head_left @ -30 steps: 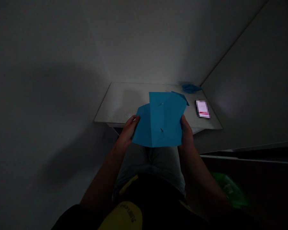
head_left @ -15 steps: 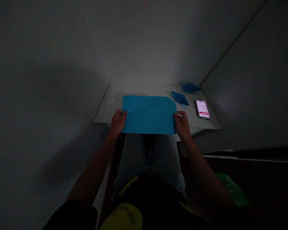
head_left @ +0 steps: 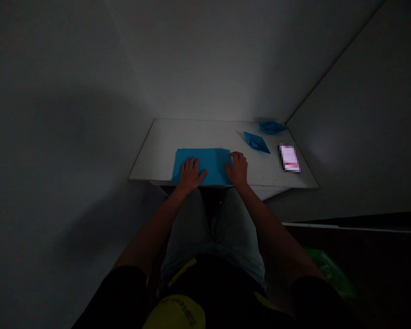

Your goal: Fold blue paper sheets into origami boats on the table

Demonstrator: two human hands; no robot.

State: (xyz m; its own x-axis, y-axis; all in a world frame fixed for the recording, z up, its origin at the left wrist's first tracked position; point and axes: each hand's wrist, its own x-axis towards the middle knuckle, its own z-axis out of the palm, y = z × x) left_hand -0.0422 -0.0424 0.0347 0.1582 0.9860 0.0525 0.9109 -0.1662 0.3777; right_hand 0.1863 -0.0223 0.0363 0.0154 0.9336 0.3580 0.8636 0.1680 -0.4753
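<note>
A sheet of blue paper (head_left: pixel 212 160) lies flat on the white table (head_left: pixel 154 155), along its near edge. My left hand (head_left: pixel 190 174) rests palm down on the left half of the sheet, fingers spread and thumb pointing right. At the paper's right edge is my right hand (head_left: pixel 238 169), its thumb on the sheet and its bent fingers partly beyond the edge. Thumb and fingers are apart on that hand, and it holds nothing that I can see.
Two folded blue paper boats, a nearer one (head_left: pixel 256 142) and a farther one (head_left: pixel 272 127), sit at the table's back right. A phone (head_left: pixel 289 158) with a lit, blurred screen lies to their right. Walls border the table. A green object (head_left: pixel 330 272) is low on the right.
The blue paper was held up by its two sides and is now down on the table. My left hand has let go and flattened on it; my right hand has moved left and inward.
</note>
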